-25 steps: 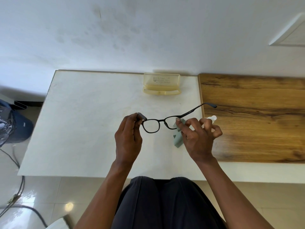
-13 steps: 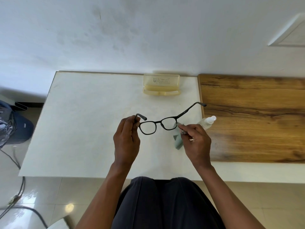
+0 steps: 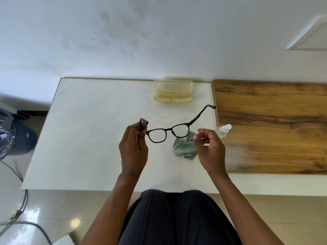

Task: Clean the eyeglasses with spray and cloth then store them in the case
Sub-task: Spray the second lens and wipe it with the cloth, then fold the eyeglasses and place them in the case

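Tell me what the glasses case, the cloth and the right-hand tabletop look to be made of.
Glasses case: translucent yellowish plastic, probably; light passes through the raised lid, print visible. Cloth: soft grey-green fabric, likely microfibre; it lies crumpled, edge zigzag-cut. Right-hand tabletop: wood or wood-look laminate; brown grain streaks, matte.

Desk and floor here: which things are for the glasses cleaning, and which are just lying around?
For the job: eyeglasses, cloth, spray bottle, open case.

Lying about: wooden board, cables, dark blue bag on the floor.
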Motion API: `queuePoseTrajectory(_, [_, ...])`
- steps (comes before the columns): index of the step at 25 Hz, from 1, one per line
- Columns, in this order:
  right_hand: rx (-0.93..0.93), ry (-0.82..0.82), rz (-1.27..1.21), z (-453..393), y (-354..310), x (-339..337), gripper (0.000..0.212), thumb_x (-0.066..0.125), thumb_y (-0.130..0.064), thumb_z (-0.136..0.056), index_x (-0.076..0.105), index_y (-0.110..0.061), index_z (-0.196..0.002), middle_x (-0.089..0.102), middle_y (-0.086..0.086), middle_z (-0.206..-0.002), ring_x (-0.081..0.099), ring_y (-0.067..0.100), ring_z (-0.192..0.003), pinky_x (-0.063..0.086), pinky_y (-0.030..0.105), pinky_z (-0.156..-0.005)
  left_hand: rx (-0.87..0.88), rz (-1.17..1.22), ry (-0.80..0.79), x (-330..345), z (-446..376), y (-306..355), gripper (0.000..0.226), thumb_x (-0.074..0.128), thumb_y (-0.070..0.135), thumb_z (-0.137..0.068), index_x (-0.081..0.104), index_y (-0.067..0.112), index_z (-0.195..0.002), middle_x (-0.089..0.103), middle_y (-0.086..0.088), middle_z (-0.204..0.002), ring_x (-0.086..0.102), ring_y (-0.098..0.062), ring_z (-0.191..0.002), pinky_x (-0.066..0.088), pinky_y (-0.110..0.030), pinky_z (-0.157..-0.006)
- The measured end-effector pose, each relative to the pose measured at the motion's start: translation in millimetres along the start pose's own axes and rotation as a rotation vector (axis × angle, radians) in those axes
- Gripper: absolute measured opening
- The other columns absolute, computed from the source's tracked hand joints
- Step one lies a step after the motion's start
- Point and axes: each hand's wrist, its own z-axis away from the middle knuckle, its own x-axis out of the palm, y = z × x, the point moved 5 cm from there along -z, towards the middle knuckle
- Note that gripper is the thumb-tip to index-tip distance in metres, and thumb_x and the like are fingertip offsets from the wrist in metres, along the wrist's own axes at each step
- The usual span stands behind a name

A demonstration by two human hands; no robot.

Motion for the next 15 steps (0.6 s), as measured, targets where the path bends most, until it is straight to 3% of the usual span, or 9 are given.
queuePoseTrajectory(3, [0.031, 0.036, -0.132, -13, -7, -5, 0.028, 0.062, -0.016, -0.086, 0.059, -0.011, -0.113, 0.064, 0.006, -0.099, 0.061, 0.014, -0.086, 0.046, 0.005, -0.072, -0.018, 0.01, 0.006, -1, 0, 0, 0.012, 0.053, -0.006, -0.088, 0.062, -0.005, -0.096, 0.066, -0.017, -0.092, 0.062, -0.02, -0.081, 0.05, -0.02, -0.073])
queuePoseTrajectory(7, [-0.033, -0.023, -0.151, -25, -17, -4, 0.031, 0.061, -0.014, -0.087, 0.058, -0.014, -0.119, 0.062, 0.005, -0.101, 0.061, 0.009, -0.083, 0.048, 0.009, -0.075, 0.011, 0.031, -0.01, 0, -1, 4, 0.014, 0.054, -0.007, -0.087, 0.063, -0.003, -0.097, 0.067, -0.012, -0.095, 0.06, -0.005, -0.085, 0.047, -0.009, -0.077])
queuePoseTrajectory(10, [-0.027, -0.035, -0.189, -28, -18, -5, 0.02, 0.059, -0.013, -0.089, 0.063, -0.017, -0.108, 0.067, 0.008, -0.099, 0.061, -0.001, -0.077, 0.05, 0.011, -0.073, -0.01, 0.115, 0.008, -2, -3, 5, 0.02, 0.056, -0.005, -0.087, 0.062, 0.005, -0.102, 0.065, 0.01, -0.099, 0.058, 0.009, -0.092, 0.045, -0.005, -0.078])
queuePoseTrajectory(13, [-0.013, -0.042, -0.22, -28, -17, -7, 0.015, 0.06, -0.012, -0.087, 0.066, -0.014, -0.101, 0.067, 0.006, -0.093, 0.06, 0.002, -0.078, 0.051, 0.017, -0.074, -0.069, 0.187, 0.012, -5, -5, 1, 0.029, 0.057, 0.003, -0.087, 0.057, 0.024, -0.107, 0.065, 0.012, -0.094, 0.062, 0.007, -0.091, 0.051, -0.016, -0.077])
queuePoseTrajectory(15, [-0.025, -0.03, -0.237, -27, -18, -9, 0.013, 0.061, -0.011, -0.086, 0.066, -0.017, -0.097, 0.067, 0.003, -0.087, 0.061, 0.003, -0.075, 0.052, 0.017, -0.072, 0.012, 0.197, -0.003, -6, -9, 3, 0.025, 0.057, 0.001, -0.087, 0.062, 0.017, -0.106, 0.067, 0.002, -0.095, 0.063, -0.001, -0.09, 0.053, -0.024, -0.079])
